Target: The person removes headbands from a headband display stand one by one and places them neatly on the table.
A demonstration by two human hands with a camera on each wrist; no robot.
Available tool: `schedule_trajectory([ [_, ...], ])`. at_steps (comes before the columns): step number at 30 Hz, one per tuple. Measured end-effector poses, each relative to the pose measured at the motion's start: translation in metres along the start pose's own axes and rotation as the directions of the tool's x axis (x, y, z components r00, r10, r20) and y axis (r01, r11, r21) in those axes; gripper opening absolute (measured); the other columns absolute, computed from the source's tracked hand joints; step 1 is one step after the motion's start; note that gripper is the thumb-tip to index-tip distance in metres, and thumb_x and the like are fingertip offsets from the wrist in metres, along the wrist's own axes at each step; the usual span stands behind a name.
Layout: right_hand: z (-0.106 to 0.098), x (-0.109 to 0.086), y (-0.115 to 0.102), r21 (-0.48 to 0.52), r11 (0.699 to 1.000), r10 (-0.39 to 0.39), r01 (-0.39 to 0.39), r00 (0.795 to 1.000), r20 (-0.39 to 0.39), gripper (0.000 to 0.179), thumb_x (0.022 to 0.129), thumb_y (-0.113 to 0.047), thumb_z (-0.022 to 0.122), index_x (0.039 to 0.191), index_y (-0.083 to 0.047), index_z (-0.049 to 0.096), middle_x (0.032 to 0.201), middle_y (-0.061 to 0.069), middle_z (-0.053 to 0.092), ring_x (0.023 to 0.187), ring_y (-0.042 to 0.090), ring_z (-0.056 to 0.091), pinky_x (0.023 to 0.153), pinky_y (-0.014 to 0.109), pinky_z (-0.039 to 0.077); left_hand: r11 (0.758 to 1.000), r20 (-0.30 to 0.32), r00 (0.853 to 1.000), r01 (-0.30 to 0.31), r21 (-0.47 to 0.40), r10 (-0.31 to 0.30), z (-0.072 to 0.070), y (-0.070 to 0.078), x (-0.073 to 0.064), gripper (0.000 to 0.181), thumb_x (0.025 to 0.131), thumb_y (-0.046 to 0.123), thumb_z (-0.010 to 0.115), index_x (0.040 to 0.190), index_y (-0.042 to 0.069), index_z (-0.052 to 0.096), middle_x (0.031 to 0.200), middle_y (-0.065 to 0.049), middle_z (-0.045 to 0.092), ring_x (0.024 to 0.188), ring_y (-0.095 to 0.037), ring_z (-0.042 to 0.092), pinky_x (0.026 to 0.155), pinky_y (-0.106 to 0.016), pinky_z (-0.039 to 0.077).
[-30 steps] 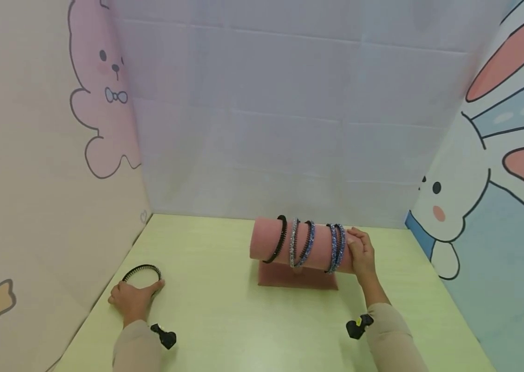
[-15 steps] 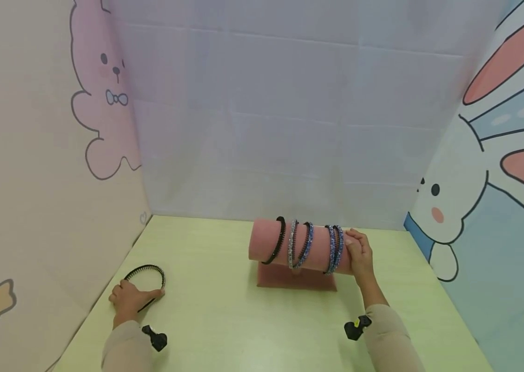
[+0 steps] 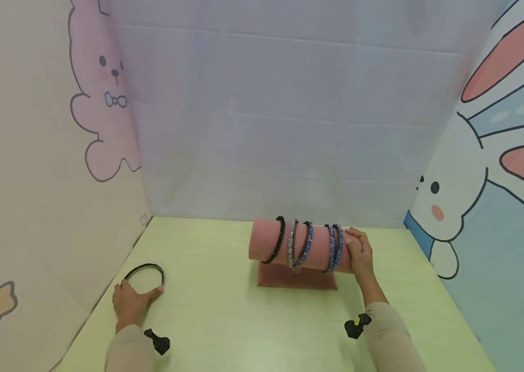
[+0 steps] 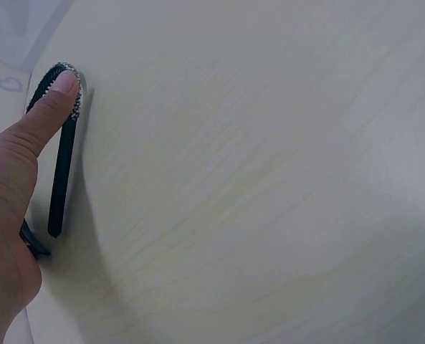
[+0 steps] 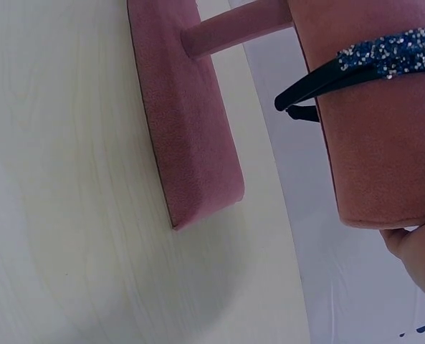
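At the left of the table my left hand (image 3: 129, 302) holds a black toothed headband (image 3: 144, 266), thumb at its right side and fingers at its left. The left wrist view shows the thumb lying on the glittery part of the headband (image 4: 74, 104), both tips pointing back toward the wrist. My right hand (image 3: 359, 250) grips the right end of a pink velvet display roll (image 3: 266, 240). Around the roll sit a black headband (image 3: 280, 240), a silver glitter one (image 3: 291, 245) and several blue glitter ones (image 3: 308, 243). Much of my right hand is out of the right wrist view.
The roll stands on a flat pink base (image 3: 273, 278) joined by a short post (image 5: 234, 27). A pale yellow table (image 3: 224, 320) lies beneath. Printed cloth walls close in the left (image 3: 20, 181), back (image 3: 243, 155) and right (image 3: 517, 248).
My left hand has shifted slightly about the headband, first toward me, then a little forward again. My right hand keeps its grip on the roll, and the headbands there stay in place.
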State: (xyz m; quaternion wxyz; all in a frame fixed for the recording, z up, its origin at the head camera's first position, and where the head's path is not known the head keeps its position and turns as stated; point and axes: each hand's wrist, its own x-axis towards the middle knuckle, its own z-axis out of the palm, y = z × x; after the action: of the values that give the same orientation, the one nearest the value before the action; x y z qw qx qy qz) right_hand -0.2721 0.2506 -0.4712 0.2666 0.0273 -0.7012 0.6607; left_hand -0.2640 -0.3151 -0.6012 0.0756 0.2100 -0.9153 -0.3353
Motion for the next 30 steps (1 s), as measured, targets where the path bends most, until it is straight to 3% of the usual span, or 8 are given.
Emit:
schedule_trajectory([
  [5,0.002,0.000,0.001,0.021,1.000,0.002,-0.002,1.000,-0.003,0.023,0.089,0.006,0.047,0.110,0.016,0.048,0.127,0.031,0.044,0.114,0.008,0.041,0.100,0.025,0.026,1.000,-0.005,1.000,0.015,0.006,-0.015,0.001,-0.002,0.000,0.118,0.066,0.052,0.078,0.134,-0.021,0.016,0.128,-0.042,0.021,0.118,-0.057,0.021,0.098,-0.061,0.020],
  [10,0.004,0.000,0.001,0.026,1.000,0.011,-0.011,1.000,0.019,0.023,0.090,0.005,0.047,0.111,0.016,0.047,0.128,0.032,0.042,0.116,0.010,0.040,0.101,0.027,0.025,0.994,-0.069,0.995,0.062,-0.093,-0.068,-0.003,0.002,-0.006,0.118,0.071,0.054,0.074,0.141,-0.015,0.008,0.140,-0.040,0.008,0.129,-0.054,0.006,0.103,-0.060,0.011],
  [14,0.003,0.000,0.002,0.023,1.000,0.017,-0.017,1.000,-0.007,0.023,0.090,0.004,0.047,0.110,0.015,0.048,0.128,0.031,0.043,0.118,0.013,0.040,0.102,0.028,0.025,0.985,-0.120,0.992,0.023,-0.174,-0.045,-0.004,0.018,-0.014,0.111,0.075,0.050,0.071,0.144,-0.008,0.007,0.146,-0.034,0.001,0.133,-0.048,-0.003,0.104,-0.059,0.007],
  [21,0.003,-0.003,0.000,0.030,0.999,0.021,-0.022,1.000,0.011,0.025,0.090,0.003,0.046,0.112,0.016,0.046,0.130,0.031,0.041,0.122,0.019,0.037,0.102,0.028,0.024,0.977,-0.149,0.989,-0.034,-0.212,0.003,-0.007,0.042,-0.027,0.107,0.077,0.047,0.072,0.147,-0.002,0.008,0.150,-0.026,0.001,0.136,-0.042,0.001,0.105,-0.057,0.011],
  [30,-0.002,0.002,0.008,0.018,0.999,0.037,-0.037,0.999,0.004,0.025,0.090,0.001,0.047,0.112,0.013,0.048,0.131,0.028,0.041,0.122,0.018,0.038,0.103,0.031,0.024,0.932,-0.102,0.992,-0.107,-0.346,0.076,-0.003,0.072,-0.043,0.109,0.076,0.048,0.072,0.149,0.006,0.002,0.151,-0.022,-0.001,0.136,-0.041,0.003,0.101,-0.061,0.017],
])
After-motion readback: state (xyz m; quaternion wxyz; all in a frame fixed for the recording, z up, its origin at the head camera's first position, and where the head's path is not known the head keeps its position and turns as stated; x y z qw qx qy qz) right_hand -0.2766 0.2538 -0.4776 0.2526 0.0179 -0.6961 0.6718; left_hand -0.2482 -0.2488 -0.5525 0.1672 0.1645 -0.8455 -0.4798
